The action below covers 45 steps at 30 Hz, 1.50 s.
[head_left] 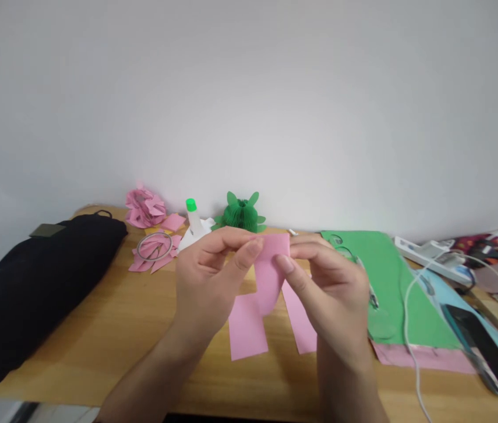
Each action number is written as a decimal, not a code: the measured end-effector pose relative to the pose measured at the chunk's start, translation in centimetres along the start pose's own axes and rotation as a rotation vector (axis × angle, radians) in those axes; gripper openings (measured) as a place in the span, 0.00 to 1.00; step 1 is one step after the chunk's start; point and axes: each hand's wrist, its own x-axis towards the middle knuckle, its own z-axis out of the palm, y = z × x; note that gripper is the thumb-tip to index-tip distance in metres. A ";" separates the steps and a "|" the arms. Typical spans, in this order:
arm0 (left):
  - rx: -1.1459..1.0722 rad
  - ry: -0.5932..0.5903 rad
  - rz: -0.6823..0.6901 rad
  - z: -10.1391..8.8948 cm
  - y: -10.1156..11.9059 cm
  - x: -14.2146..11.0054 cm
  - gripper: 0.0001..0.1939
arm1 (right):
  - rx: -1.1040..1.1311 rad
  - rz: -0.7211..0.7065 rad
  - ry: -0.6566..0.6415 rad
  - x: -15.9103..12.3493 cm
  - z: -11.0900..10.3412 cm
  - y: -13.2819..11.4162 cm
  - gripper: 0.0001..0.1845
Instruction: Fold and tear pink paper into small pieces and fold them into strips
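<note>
Between my two hands, above the table, is a strip of pink paper (270, 264) with its lower end curving down. My left hand (213, 282) pinches its upper left edge between thumb and fingers. On the other side, my right hand (332, 288) grips the right edge, thumb in front and fingers behind. Below, a pink paper piece (249, 335) lies on the table near my left wrist. Another pink strip (299, 314) lies partly hidden behind my right hand.
A folded green paper shape (242, 214) and a green-capped glue bottle (193, 217) stand by the wall. Pink paper scraps (145, 208) and a ring (154, 247) sit left. A black bag (46, 294) lies far left; green sheets (390, 282), a white cable (407, 317) and a phone (487, 346) lie right.
</note>
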 end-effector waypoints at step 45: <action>0.172 0.045 0.283 0.1 0.0 -0.1 0.06 | -0.034 0.063 0.051 -0.6 1.5 -0.4 0.03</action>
